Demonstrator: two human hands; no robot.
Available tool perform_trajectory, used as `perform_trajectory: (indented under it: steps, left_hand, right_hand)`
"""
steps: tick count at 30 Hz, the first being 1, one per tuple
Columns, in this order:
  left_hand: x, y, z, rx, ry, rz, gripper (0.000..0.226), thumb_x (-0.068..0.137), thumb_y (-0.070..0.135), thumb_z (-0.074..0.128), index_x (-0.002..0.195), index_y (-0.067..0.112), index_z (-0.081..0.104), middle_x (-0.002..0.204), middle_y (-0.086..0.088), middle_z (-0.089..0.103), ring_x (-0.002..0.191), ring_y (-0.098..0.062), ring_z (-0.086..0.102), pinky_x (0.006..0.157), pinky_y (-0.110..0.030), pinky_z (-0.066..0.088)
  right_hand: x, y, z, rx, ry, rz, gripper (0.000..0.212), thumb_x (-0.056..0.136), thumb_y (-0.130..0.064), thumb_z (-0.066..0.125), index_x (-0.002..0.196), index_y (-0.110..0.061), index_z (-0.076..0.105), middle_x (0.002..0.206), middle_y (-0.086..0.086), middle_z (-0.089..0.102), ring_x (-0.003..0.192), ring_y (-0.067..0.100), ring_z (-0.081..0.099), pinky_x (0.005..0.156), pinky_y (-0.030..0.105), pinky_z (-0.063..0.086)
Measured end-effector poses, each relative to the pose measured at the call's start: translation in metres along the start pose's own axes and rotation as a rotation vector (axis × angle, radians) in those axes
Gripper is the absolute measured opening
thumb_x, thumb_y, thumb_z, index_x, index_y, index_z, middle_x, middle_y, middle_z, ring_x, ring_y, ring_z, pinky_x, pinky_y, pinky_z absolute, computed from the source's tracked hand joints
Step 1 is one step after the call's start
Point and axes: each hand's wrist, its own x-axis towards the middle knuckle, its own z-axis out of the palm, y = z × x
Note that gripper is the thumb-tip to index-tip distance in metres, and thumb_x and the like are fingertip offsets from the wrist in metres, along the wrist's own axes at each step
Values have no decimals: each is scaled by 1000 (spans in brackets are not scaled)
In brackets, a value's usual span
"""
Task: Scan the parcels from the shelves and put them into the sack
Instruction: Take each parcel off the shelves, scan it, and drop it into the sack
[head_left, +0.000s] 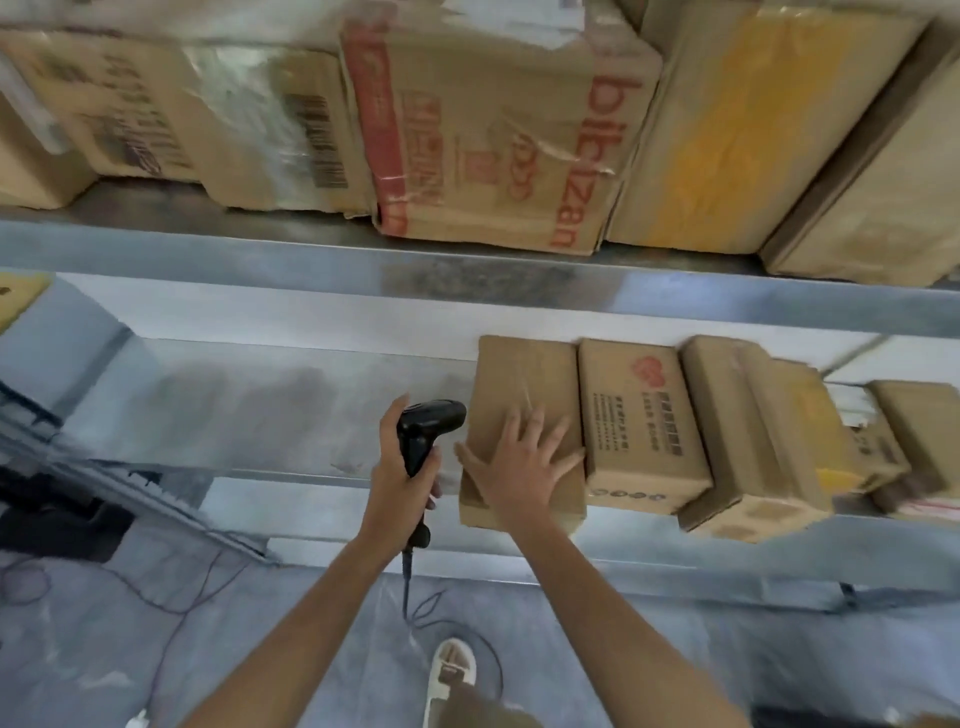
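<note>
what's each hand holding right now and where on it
The left hand grips the black barcode scanner by its handle. The right hand holds nothing; it lies flat, fingers spread, on the plain cardboard parcel.

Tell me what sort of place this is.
Most likely a parcel depot or warehouse storeroom. Metal shelves hold rows of cardboard parcels, one with a barcode label. The left hand grips a corded barcode scanner, and the right hand rests on a plain cardboard box.
</note>
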Motion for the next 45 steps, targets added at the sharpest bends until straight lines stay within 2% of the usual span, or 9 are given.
perform_trajectory:
  steps: [7,13,22,27,31,35,38,42,45]
  left_hand:
    - [8,-16,-36,-103,17,-71,67,102,7,59,144,49,28,123,-1,63,57,-20,62,53,-31,53]
    - [24,-20,-66,-176,-44,-43,69,101,5,60,135,58,32,122,0,62,54,-21,61,53,-29,54]
    - [32,-28,-117,-234,-161,-41,77,100,3,59,124,72,36,124,-14,60,52,-23,61,52,-28,54]
    - [34,-23,-129,-275,-186,-51,72,100,2,59,127,66,37,120,-22,59,50,-21,60,49,-27,53]
    - [39,-19,-132,-295,-147,-86,68,100,2,59,138,52,33,108,-25,61,48,-18,57,49,-26,52]
    - [42,-9,-126,-324,-147,-89,69,100,2,59,141,51,31,104,-27,59,48,-21,55,50,-27,51]
    - [42,1,-119,-348,-178,-63,73,101,3,59,128,67,35,105,-27,55,49,-22,54,50,-28,50]
    - [41,11,-110,-350,-218,-8,73,100,4,60,128,67,36,103,-21,59,50,-20,55,50,-29,51]
    - [40,16,-107,-334,-234,37,72,100,4,61,132,64,36,93,-12,64,51,-21,56,51,-28,50]
  right_hand:
    - [15,-11,-1,43,45,156,104,78,-86,42,159,-29,9,167,11,-3,150,45,-13,112,73,0]
    - [8,-33,6,27,113,250,98,78,-84,42,157,-31,16,167,9,3,151,43,-7,112,72,3]
    - [-4,-53,4,56,-7,395,105,73,-91,37,157,-43,-5,167,4,-14,148,46,-19,108,76,-8]
    - [-6,-65,-7,108,1,428,101,73,-83,46,156,-42,5,167,3,-3,149,46,-6,110,74,6]
    - [-9,-68,-14,400,2,461,94,73,-78,54,152,-45,15,164,-2,13,149,40,9,113,72,11]
    - [-28,-57,-32,684,70,388,71,84,-59,60,147,-32,40,143,-2,51,133,29,46,104,47,40]
    - [-39,-54,-47,533,195,347,37,93,-36,48,127,-22,53,108,4,65,102,32,63,79,41,50]
    - [-41,-59,-53,132,201,256,60,101,-25,37,157,-33,16,157,8,33,122,35,52,87,44,46]
    - [-41,-60,-44,-113,224,219,56,105,-41,31,158,-33,16,168,8,7,145,37,29,107,47,35]
